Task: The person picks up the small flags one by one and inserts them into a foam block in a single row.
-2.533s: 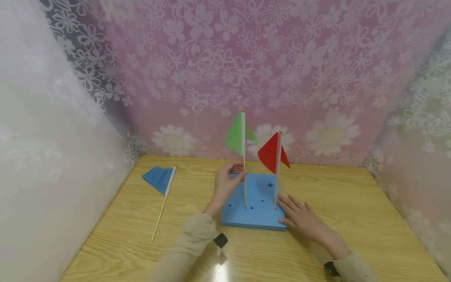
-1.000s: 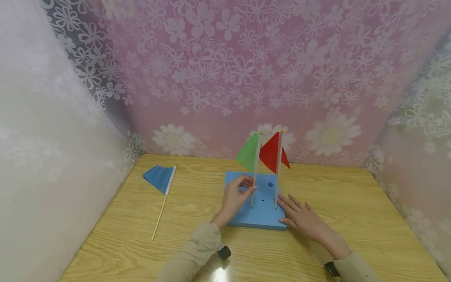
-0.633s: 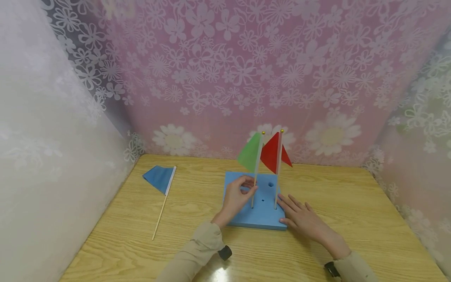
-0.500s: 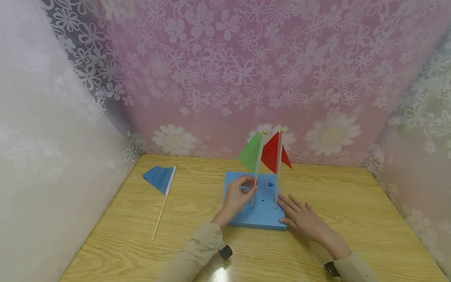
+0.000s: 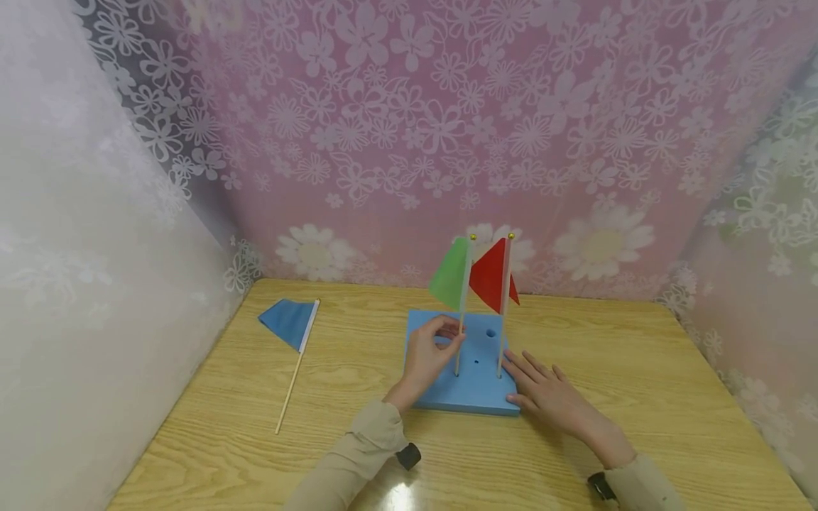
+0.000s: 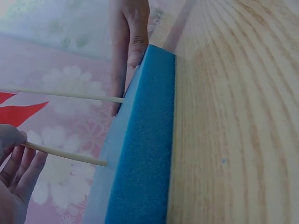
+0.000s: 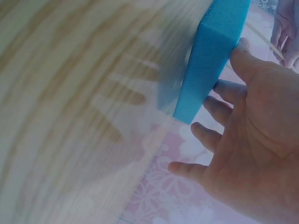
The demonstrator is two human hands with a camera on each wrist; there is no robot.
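My left hand [image 5: 427,358] pinches the thin wooden stick of a green flag [image 5: 450,275] between thumb and fingertips. The stick's lower end stands in a hole of a blue foam block [image 5: 447,397]; in the left wrist view the stick [image 6: 77,157] bows slightly where it meets the block. To its right a red flag [image 5: 491,277] stands upright in another hole near the block's right edge. My right hand [image 5: 552,394] lies with fingers spread at that right edge. In the right wrist view its thumb and fingers touch the foam block's side [image 7: 210,51].
A blue flag [image 5: 289,323] on a wooden stick lies flat on the wood-grain table [image 5: 211,426], left of the block. A larger hole [image 5: 490,333] and a smaller one show in the block's top. Flower-patterned curtains rise behind and at both sides.
The green flag came down and to the right, its stick end now in a hole of the block; lately its top has tilted a little left. The right hand has stayed put.
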